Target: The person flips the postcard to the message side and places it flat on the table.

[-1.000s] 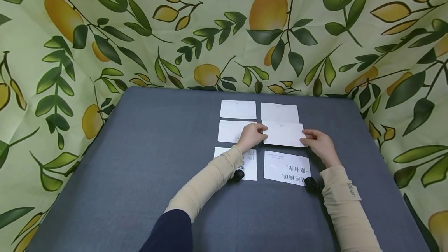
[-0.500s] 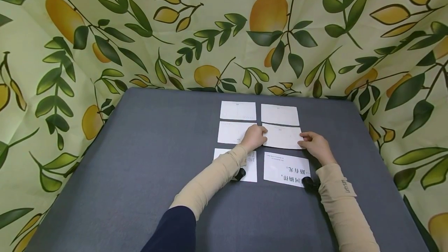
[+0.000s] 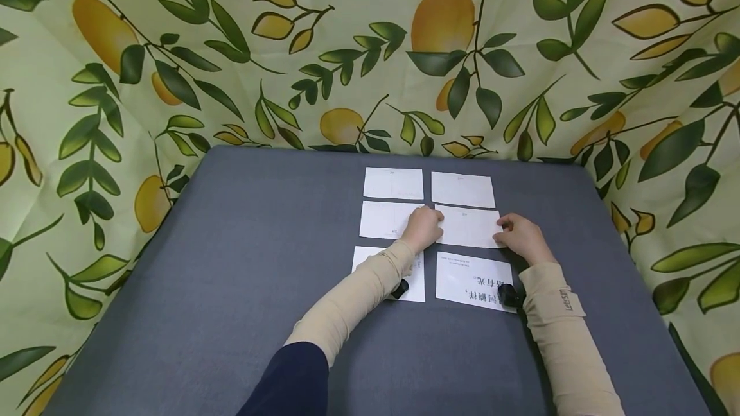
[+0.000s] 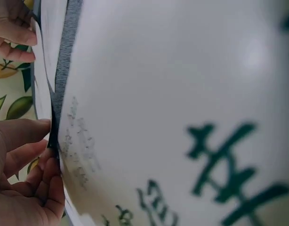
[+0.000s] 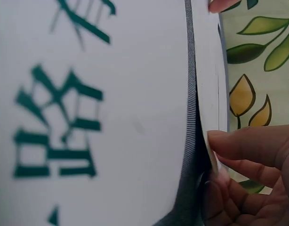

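Observation:
A white card [image 3: 469, 226] in the middle row, right column, is held at its two short sides. My left hand [image 3: 423, 228] pinches its left edge, thumb on top and fingers curled below. At the opposite edge my right hand [image 3: 523, 236] grips it, the thumb [image 5: 229, 143] pressing its face in the right wrist view. The card appears close over the table. Behind it lies another blank-looking card [image 3: 462, 189]. In front is a card with large dark characters [image 3: 471, 281], whose print fills the right wrist view.
Three more white cards form the left column: a far card [image 3: 393, 183], a middle card [image 3: 384, 219] and a near printed card [image 3: 413, 287], the last two partly covered by my left hand and forearm. Grey cloth covers the table [image 3: 231, 262]. A leaf-and-fruit patterned curtain [image 3: 358, 69] surrounds it.
The held card has come down and slightly toward me, so it no longer overlaps the far right card. Both hands have moved slightly with it, keeping their grip.

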Tool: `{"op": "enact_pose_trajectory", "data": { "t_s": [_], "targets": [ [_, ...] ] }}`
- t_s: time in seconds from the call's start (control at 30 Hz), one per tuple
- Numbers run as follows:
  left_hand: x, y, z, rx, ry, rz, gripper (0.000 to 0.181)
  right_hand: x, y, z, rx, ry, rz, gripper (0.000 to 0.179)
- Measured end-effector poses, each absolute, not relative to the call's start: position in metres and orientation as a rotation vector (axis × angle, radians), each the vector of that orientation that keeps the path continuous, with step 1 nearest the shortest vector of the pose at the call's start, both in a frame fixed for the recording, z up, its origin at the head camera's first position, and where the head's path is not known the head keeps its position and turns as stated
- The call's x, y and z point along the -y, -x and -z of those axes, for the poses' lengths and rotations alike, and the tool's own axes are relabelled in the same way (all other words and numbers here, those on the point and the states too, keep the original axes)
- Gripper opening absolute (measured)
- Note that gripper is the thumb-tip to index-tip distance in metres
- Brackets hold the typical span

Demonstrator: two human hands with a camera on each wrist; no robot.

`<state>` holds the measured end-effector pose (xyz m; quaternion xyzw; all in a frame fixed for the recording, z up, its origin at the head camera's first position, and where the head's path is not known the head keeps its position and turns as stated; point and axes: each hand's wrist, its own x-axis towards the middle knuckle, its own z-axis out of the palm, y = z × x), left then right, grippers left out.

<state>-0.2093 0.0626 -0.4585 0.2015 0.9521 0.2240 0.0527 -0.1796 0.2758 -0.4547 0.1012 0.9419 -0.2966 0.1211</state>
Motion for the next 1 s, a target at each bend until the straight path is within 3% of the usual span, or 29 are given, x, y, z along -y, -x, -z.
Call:
{"op": "enact_pose_trajectory", "data": {
  "t_s": [0.27, 0.5, 0.8, 1.0],
  "targets": [
    [-0.064, 0.207, 0.451, -2.991, -0.761, -0.436, 0.018, -0.276, 0.177, 0.449, -2.765, -0.247, 0.814, 0.044],
    [-0.062, 0.208, 0.454, -2.987, -0.758, -0.465, 0.019, -0.276, 0.175, 0.457, -2.787, -0.242, 0.847, 0.045],
    [-0.051, 0.203, 0.456, -2.952, -0.674, -0.649, 0.039, -0.272, 0.166, 0.453, -2.827, -0.282, 0.882, 0.052],
    [-0.038, 0.198, 0.447, -2.938, -0.655, -0.714, 0.043, -0.268, 0.159, 0.447, -2.898, -0.235, 0.916, 0.046]
  ]
}}
